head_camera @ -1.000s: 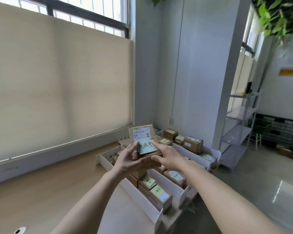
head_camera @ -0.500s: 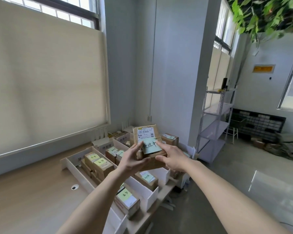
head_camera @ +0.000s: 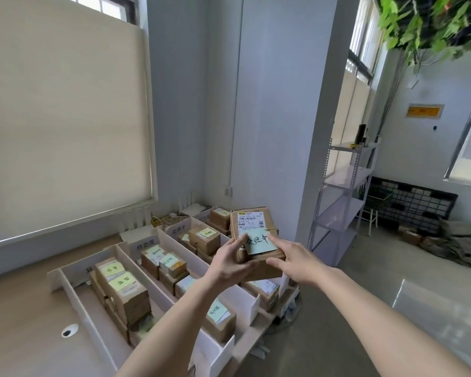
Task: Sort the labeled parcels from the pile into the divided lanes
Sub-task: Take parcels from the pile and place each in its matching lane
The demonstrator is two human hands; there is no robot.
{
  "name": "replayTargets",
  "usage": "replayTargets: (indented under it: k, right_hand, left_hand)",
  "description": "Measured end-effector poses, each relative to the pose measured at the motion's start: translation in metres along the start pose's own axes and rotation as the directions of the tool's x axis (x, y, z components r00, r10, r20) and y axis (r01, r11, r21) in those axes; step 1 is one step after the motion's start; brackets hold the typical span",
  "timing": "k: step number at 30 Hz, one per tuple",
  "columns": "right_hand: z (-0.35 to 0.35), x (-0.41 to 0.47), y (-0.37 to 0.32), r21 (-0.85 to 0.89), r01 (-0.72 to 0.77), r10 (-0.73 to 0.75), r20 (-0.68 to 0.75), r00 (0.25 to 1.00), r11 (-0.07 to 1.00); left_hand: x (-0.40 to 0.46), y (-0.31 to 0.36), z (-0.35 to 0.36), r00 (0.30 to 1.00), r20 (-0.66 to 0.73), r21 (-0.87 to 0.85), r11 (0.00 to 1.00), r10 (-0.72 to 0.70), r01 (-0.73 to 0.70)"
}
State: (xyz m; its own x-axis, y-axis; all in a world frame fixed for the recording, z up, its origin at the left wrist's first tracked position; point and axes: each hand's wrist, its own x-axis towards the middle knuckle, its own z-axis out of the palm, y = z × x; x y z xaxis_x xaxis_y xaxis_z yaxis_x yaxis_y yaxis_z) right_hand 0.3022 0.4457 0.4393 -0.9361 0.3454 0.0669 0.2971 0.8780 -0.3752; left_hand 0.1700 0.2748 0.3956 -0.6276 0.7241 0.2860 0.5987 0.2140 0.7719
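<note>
Labeled parcel (head_camera: 257, 235) in both hands (head_camera: 230, 263) (head_camera: 297, 263) above white divided lanes (head_camera: 174, 292).

A wooden table (head_camera: 25, 308) carries white divided lanes (head_camera: 158, 288) filled with labeled parcels (head_camera: 123, 291).

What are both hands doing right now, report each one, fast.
Left hand: closed grip on the cardboard parcel, thumb up on its label side.
Right hand: grip on the same parcel, fingers across its lower front edge, by the green note.

Parcel (head_camera: 256, 235) above divided lanes (head_camera: 163, 270)
</note>
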Motion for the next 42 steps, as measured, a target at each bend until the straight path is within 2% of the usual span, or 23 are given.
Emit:
replayTargets:
  k: [12,22,27,33,42]
  right_hand:
    - [-0.002,0.185,0.053,0.011,0.045,-0.046,0.068,0.997,0.999]
    - [0.019,0.279,0.068,-0.032,0.129,-0.124,0.109,0.986,0.991]
    - [0.021,0.332,0.074,0.017,0.181,-0.182,0.145,0.973,0.983]
    - [0.022,0.409,0.098,0.076,0.268,-0.278,0.18,0.944,0.96]
    - [0.038,0.496,0.167,0.105,0.405,-0.417,0.298,0.859,0.908]
  left_hand:
    - [0.163,-0.071,0.004,0.997,-0.031,0.0,0.998,-0.066,0.066]
    - [0.222,-0.116,-0.008,0.99,-0.078,0.084,0.989,-0.116,0.122]
    - [0.257,-0.133,-0.018,0.978,-0.13,0.116,0.977,-0.164,0.179]
    - [0.308,-0.155,-0.01,0.948,-0.233,0.087,0.967,-0.215,0.24]
    - [0.37,-0.181,0.05,0.865,-0.346,0.085,0.906,-0.364,0.415]
